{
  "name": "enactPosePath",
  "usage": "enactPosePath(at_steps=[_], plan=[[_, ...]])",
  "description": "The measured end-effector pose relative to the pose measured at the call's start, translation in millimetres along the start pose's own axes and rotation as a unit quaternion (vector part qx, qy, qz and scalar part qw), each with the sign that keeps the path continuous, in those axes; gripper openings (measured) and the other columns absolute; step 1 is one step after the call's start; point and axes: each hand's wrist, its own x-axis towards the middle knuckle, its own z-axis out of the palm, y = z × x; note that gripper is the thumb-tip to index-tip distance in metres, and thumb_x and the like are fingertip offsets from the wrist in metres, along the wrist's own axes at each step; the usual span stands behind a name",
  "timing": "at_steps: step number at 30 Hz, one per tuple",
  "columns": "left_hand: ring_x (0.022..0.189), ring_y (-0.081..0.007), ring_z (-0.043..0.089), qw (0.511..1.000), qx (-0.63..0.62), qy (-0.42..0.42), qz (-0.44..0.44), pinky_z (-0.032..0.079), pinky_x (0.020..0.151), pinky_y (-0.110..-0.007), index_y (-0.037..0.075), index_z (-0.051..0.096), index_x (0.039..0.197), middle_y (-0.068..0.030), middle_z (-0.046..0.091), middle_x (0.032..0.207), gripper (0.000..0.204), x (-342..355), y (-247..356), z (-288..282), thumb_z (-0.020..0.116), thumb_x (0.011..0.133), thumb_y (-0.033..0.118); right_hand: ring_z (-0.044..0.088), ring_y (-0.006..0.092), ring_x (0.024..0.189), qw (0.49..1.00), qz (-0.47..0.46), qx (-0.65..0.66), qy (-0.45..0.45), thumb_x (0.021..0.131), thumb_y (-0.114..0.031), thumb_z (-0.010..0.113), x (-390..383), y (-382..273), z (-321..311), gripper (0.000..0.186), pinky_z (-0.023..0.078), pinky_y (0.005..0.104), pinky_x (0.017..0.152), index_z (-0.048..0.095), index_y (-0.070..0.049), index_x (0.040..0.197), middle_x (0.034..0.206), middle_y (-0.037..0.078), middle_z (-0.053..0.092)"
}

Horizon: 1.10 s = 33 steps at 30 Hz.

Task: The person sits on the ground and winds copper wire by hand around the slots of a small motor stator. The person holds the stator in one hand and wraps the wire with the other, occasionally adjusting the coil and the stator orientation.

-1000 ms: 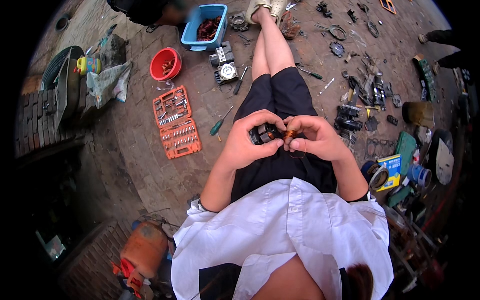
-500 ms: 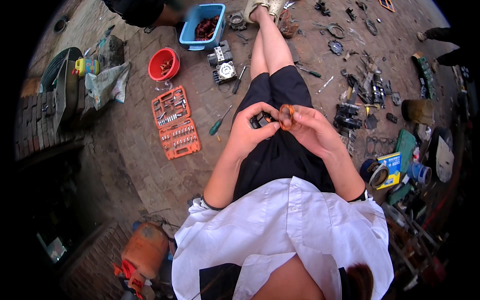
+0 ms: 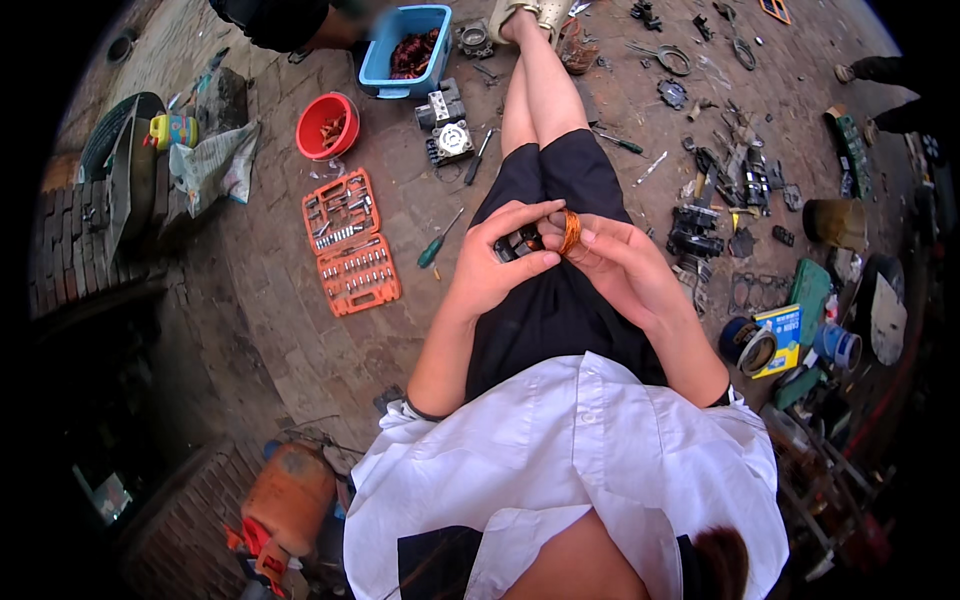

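Above my lap, my left hand [image 3: 492,262] curls round a small black part [image 3: 518,243], its thumb and forefinger reaching to the right. Pinched in the fingers of my right hand [image 3: 625,262] is a ring-shaped coil of copper wire [image 3: 570,232], orange-brown and held close beside the black part. Both hands are nearly touching over my dark shorts. The underside of the black part is hidden by my left palm, so I cannot make out its exact kind.
An orange socket set [image 3: 352,245] lies open on the brick floor, beside a green-handled screwdriver [image 3: 432,250]. Farther off stand a red bowl [image 3: 327,126] and a blue basin [image 3: 440,68] with copper scraps. Greasy engine parts [image 3: 695,232] spread to the right. Another person's arm [image 3: 335,30] shows at top left.
The copper coil has turned in my right fingers, now showing its edge rather than its open ring. My left forefinger has straightened toward it.
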Motion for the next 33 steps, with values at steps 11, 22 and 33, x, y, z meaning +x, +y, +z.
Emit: enactPosePath(at_steps=[11, 22, 33], plan=[[0.087, -0.0167, 0.057, 0.995, 0.04, -0.066, 0.055, 0.044, 0.081, -0.028, 0.002, 0.066, 0.113, -0.0051, 0.063, 0.091, 0.05, 3, 2, -3, 0.078, 0.065, 0.012, 0.059, 0.0217, 0.109, 0.999, 0.023, -0.014, -0.031, 0.095, -0.016, 0.052, -13, 6, -9, 0.03, 0.042, 0.0346, 0.1, 0.059, 0.004, 0.117, 0.113, 0.014, 0.063], [0.081, -0.0081, 0.055, 0.989, -0.099, -0.014, -0.112, 0.045, 0.075, -0.023, 0.005, 0.065, 0.107, -0.0001, 0.061, 0.091, 0.034, 6, -11, 0, 0.074, 0.075, 0.012, 0.061, 0.0176, 0.099, 0.989, -0.058, -0.082, 0.112, 0.095, -0.015, 0.052, 4, -7, -35, 0.026, 0.045, 0.0313, 0.093, 0.059, 0.004, 0.111, 0.104, 0.012, 0.065], [0.061, -0.0155, 0.054, 0.894, -0.43, 0.088, -0.093, 0.038, 0.049, -0.024, 0.001, 0.057, 0.091, -0.0107, 0.057, 0.088, 0.02, 14, -3, -35, 0.061, 0.085, 0.02, 0.064, 0.0164, 0.087, 0.943, 0.051, -0.318, -0.085, 0.094, -0.008, 0.051, -3, -23, -36, 0.02, 0.05, 0.0295, 0.085, 0.061, 0.007, 0.102, 0.097, 0.012, 0.066]])
